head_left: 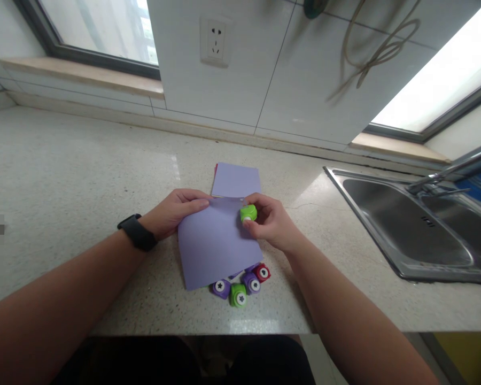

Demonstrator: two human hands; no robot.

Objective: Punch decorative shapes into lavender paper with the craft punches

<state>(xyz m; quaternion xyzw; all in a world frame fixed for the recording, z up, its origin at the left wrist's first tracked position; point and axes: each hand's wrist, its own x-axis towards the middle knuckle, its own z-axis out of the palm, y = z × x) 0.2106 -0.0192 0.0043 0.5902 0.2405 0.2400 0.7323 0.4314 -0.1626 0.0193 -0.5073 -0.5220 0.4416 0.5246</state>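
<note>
Left hand (172,213) is pinching the thin, floppy purple sheet (214,243) at its top edge; right hand (270,222) is gripping the small, hard green punch (248,213) on that edge.

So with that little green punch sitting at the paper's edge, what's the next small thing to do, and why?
Probably press the green punch down with the right hand. It already sits at the top right edge of the purple sheet, which the left hand holds by its top left edge, so the paper looks steadied for a squeeze.
</note>
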